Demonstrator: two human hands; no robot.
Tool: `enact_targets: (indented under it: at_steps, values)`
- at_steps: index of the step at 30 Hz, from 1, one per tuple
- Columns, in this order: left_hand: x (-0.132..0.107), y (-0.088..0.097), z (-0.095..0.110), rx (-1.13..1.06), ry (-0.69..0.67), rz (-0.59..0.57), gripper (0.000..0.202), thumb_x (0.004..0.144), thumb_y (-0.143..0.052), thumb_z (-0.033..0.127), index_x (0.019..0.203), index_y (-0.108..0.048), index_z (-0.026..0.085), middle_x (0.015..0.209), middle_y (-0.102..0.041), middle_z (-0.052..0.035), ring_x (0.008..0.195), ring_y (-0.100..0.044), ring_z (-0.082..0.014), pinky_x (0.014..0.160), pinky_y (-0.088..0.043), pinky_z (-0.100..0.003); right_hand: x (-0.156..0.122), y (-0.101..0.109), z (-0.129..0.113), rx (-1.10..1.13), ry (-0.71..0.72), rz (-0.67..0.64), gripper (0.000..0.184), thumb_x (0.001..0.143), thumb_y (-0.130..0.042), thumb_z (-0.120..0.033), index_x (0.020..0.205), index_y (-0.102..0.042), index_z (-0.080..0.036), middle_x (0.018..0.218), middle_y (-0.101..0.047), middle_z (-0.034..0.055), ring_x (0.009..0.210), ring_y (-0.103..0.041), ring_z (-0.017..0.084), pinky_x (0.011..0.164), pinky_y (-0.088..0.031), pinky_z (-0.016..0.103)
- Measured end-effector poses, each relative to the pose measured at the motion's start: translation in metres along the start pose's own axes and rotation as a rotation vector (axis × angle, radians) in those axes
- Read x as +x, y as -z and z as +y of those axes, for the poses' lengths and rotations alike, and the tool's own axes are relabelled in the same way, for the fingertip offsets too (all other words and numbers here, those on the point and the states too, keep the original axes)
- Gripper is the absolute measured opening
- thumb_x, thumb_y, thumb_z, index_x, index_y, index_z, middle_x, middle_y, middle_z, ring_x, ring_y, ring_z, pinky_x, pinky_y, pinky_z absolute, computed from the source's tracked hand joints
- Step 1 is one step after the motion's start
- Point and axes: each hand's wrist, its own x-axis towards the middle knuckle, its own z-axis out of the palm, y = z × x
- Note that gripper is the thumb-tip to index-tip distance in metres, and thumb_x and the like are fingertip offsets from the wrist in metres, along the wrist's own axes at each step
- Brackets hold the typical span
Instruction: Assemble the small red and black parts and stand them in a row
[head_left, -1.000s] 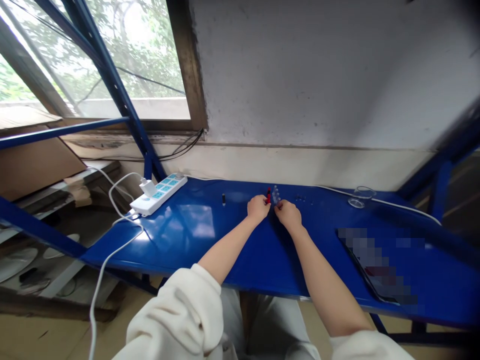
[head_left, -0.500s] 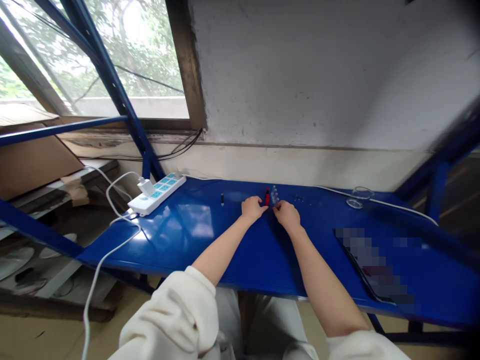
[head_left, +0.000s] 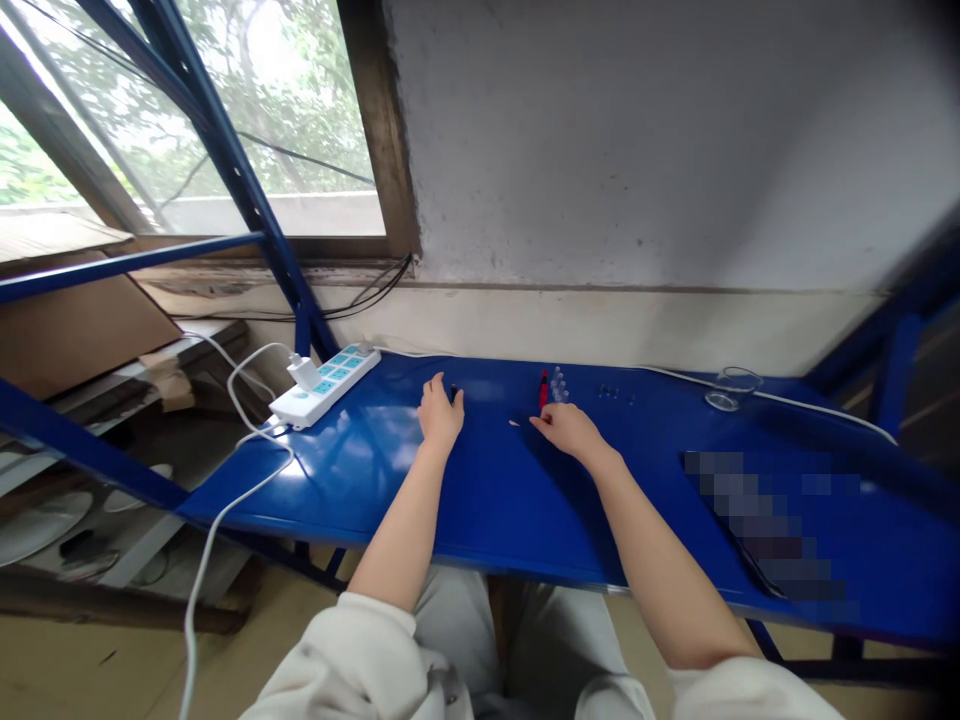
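My left hand [head_left: 441, 412] is over the table's left-middle part, thumb and fingers apart around a small black cylinder [head_left: 454, 393]. Whether the fingers touch it I cannot tell. My right hand [head_left: 568, 428] is low over the table, its fingertips drawn together just in front of a row of small red pieces [head_left: 544, 386]. What those fingertips hold, if anything, is too small to make out. Beside the red row, to its right, stand several small clear pieces [head_left: 557, 384], partly behind my right hand. A tiny pale speck [head_left: 514, 422] shows left of my right fingertips.
The blue table [head_left: 510, 510] runs along the wall. At its left lies a white power strip [head_left: 326, 385] with a plug and cables. Several tiny clear bits [head_left: 609, 391] lie right of centre. A clear glass-like dish [head_left: 727, 392] and a dark, pixelated flat object [head_left: 750, 520] are farther right.
My left hand has moved left, from beside the red pieces to the black cylinder. My right hand has shifted slightly left and nearer to me, with its fingertips now before the red row.
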Motion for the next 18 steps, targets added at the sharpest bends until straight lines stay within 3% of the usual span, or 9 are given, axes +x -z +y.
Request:
enact_targets:
  at_steps: [3, 6, 10, 13, 18]
  values:
    - [0.003, -0.004, -0.008, 0.007, 0.033, -0.132, 0.03, 0.08, -0.046, 0.024, 0.109, -0.052, 0.017, 0.107, -0.054, -0.0143, 0.095, -0.055, -0.0262, 0.078, -0.043, -0.037, -0.002, -0.005, -0.007, 0.047, 0.127, 0.004, 0.028, 0.082, -0.044, -0.036, 0.062, -0.053, -0.019, 0.057, -0.056, 0.0028, 0.049, -0.048, 0.012, 0.045, -0.027, 0.023]
    - [0.005, -0.01, -0.012, -0.088, 0.042, -0.151, 0.018, 0.079, -0.048, 0.022, 0.09, -0.06, 0.015, 0.091, -0.061, -0.0124, 0.088, -0.058, -0.024, 0.076, -0.042, -0.034, -0.003, -0.011, -0.013, 0.088, 0.203, -0.005, 0.03, 0.084, -0.04, -0.038, 0.066, -0.053, -0.019, 0.053, -0.053, 0.0015, 0.044, -0.045, 0.011, 0.044, -0.025, 0.023]
    - [0.002, -0.016, -0.001, -0.494, 0.17, -0.211, 0.015, 0.073, -0.056, 0.027, 0.078, -0.06, 0.014, 0.075, -0.063, -0.0078, 0.068, -0.058, -0.0169, 0.066, -0.044, -0.029, -0.002, -0.017, -0.02, 0.182, 0.213, 0.095, 0.026, 0.086, -0.036, -0.039, 0.08, -0.053, -0.02, 0.066, -0.06, 0.0026, 0.056, -0.053, 0.013, 0.049, -0.03, 0.022]
    - [-0.004, -0.018, 0.015, -0.854, 0.265, -0.322, 0.021, 0.069, -0.061, 0.03, 0.082, -0.06, 0.013, 0.072, -0.063, -0.0046, 0.054, -0.053, -0.0099, 0.054, -0.04, -0.023, -0.001, -0.019, -0.023, 0.243, 0.151, 0.175, 0.03, 0.088, -0.03, -0.042, 0.09, -0.051, -0.021, 0.077, -0.063, 0.0043, 0.065, -0.057, 0.015, 0.053, -0.033, 0.022]
    - [-0.017, -0.019, 0.031, -1.092, 0.253, -0.537, 0.03, 0.063, -0.067, 0.033, 0.084, -0.062, 0.012, 0.063, -0.059, -0.0018, 0.051, -0.05, -0.0074, 0.046, -0.032, -0.019, -0.001, -0.021, -0.025, 0.445, 0.119, 0.182, 0.044, 0.088, -0.019, -0.05, 0.076, -0.05, -0.02, 0.069, -0.06, 0.0037, 0.065, -0.057, 0.015, 0.06, -0.037, 0.024]
